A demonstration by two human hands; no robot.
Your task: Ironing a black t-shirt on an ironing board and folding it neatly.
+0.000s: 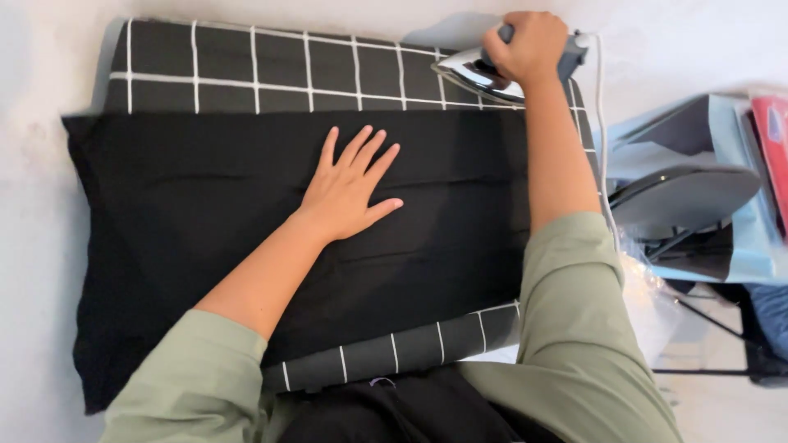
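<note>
Two hands: left (349, 190) flat on black cloth (180, 213), right (532, 45) gripping iron (480, 74).

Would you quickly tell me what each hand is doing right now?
Left hand: open, flat on the black cloth.
Right hand: closed around the handle of the iron.

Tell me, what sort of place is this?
Probably a room at home set up for ironing: a checked ironing board, black cloth flattened by the left hand, and an iron gripped in the right hand.
</note>
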